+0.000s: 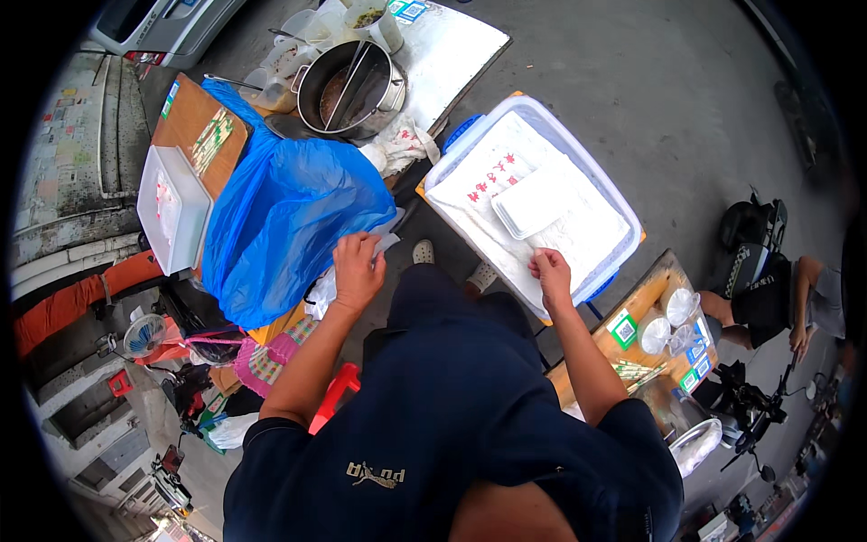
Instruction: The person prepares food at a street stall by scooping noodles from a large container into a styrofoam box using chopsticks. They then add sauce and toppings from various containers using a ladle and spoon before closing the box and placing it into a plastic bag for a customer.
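My left hand (357, 269) is at the right edge of a large blue plastic bag (298, 196), by a bit of clear plastic (389, 238); whether its fingers hold that plastic I cannot tell. My right hand (552, 271) is over the near edge of a white cloth (596, 227) with red writing, thumb and fingertips close together; whether they pinch the cloth is unclear. The cloth lies across a translucent plastic tub (626, 196). On top of it rests a white rectangular lid or shallow box (535, 203), beyond my right hand.
A divided metal pot (349, 88) stands among plastic jugs (372, 24) at the upper left. Left of the bag are a wooden board (196, 129) and a white plastic bin (177, 210). At right, a wooden table (650, 298) holds bagged cups (655, 332); beyond it is a person (762, 298).
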A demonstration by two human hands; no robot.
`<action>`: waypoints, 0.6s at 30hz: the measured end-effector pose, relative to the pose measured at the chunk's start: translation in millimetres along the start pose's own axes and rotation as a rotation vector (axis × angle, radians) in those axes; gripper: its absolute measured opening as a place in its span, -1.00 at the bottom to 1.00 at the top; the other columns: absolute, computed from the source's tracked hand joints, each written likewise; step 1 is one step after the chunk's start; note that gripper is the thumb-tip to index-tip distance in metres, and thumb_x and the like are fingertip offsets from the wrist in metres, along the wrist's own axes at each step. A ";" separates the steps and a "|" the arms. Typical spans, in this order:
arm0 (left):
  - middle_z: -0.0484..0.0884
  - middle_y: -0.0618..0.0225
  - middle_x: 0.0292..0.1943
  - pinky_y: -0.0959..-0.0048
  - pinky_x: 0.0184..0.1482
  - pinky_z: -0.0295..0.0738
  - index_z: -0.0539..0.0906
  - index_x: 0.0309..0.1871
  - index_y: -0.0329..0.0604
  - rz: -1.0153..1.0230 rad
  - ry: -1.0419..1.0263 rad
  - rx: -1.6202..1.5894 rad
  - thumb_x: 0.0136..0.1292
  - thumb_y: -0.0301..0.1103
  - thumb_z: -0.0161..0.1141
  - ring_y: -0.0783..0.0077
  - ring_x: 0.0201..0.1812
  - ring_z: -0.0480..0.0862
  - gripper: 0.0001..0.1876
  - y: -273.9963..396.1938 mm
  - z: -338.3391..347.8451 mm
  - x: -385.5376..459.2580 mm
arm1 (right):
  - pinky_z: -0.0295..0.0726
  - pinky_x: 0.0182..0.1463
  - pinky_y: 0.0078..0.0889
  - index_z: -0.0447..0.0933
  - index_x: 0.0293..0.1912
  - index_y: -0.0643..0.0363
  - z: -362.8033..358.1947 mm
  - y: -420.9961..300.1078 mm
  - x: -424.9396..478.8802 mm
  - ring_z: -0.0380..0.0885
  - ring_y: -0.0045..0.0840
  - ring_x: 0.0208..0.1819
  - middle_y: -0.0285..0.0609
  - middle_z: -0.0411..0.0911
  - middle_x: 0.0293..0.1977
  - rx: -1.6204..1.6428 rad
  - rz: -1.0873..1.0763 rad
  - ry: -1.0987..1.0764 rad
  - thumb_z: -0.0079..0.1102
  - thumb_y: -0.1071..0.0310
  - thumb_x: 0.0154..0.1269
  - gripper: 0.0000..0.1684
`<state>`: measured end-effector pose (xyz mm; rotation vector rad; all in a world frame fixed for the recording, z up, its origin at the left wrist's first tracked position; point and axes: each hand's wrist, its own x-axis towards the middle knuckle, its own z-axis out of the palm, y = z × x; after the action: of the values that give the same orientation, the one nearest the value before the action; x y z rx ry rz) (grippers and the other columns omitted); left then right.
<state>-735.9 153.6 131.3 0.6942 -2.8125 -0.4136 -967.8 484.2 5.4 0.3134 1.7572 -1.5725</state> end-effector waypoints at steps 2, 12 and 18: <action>0.60 0.18 0.13 0.07 0.18 0.43 0.66 0.14 -0.14 -0.051 -0.012 0.196 0.17 -0.44 0.34 0.02 0.18 0.54 -0.59 -44.2 -31.8 -29.5 | 0.59 -0.18 -0.60 0.62 -0.01 0.23 33.8 7.6 -22.6 0.63 -0.67 -0.26 -0.29 0.67 -0.27 -0.037 -0.001 -0.151 0.28 0.20 0.52 -0.72; 0.28 -0.11 0.56 -0.02 0.53 0.25 0.25 0.57 -0.32 -0.362 -0.388 0.131 0.33 -0.42 0.18 -0.16 0.56 0.30 -0.26 -145.5 -16.4 -167.3 | 0.65 -0.18 -0.49 0.61 0.05 0.18 309.1 105.3 18.1 0.69 -0.56 -0.22 -0.25 0.70 -0.18 -0.139 0.240 -0.431 0.25 0.31 0.52 -0.78; 0.15 -0.19 0.60 -0.09 0.56 0.18 0.26 0.56 -0.35 -0.567 -0.462 0.132 0.35 -0.32 0.21 -0.22 0.57 0.25 -0.26 -163.2 4.1 -167.4 | 0.58 -0.02 -0.39 0.60 0.16 0.15 436.6 140.9 72.8 0.64 -0.44 -0.08 -0.19 0.69 -0.06 0.365 0.342 -0.204 0.17 0.41 0.48 -0.69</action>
<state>-523.5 96.3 52.1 1.6241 -3.0335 -0.5378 -772.9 86.7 -135.3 0.5760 1.1853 -1.5999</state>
